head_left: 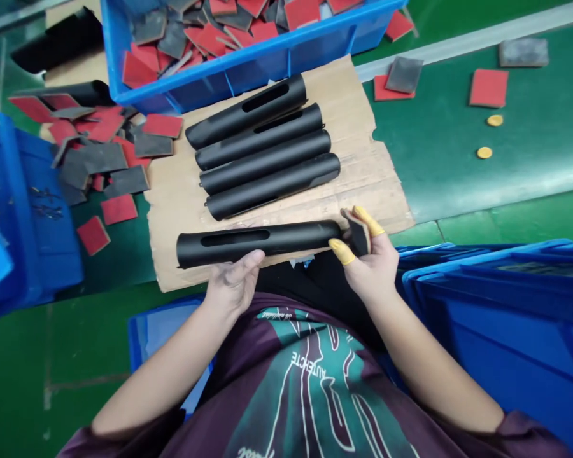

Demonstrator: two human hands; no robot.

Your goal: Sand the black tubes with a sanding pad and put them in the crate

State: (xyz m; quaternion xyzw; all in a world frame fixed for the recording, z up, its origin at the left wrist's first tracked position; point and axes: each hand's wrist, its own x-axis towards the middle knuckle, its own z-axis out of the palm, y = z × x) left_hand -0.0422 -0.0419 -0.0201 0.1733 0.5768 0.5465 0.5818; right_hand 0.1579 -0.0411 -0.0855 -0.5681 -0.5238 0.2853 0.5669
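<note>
Head camera looks down on a person working at a green table (530,172). The left hand (233,283) has its grip closed around a black tube (258,242), which has a long slot and lies across the near edge of a cardboard sheet (363,146). The right hand (370,264) wears yellow finger covers (368,221), and its grip is narrow, holding a small sanding pad (358,234) between thumb and finger, just beside the end of the tube. I cannot tell if the pad touches the tube.

Four more black tubes (262,163) lie side by side on the sheet, and two of them show slots. Behind the sheet stands a blue crate (267,60) full of red and grey pads. Left of the sheet, a loose pile of pads (100,149) lies on the table, beside another blue crate (33,210). Toward the far right of the table are some single pads (488,88) and two small yellow discs (495,120). A large blue crate (506,318) stands at the near right.
</note>
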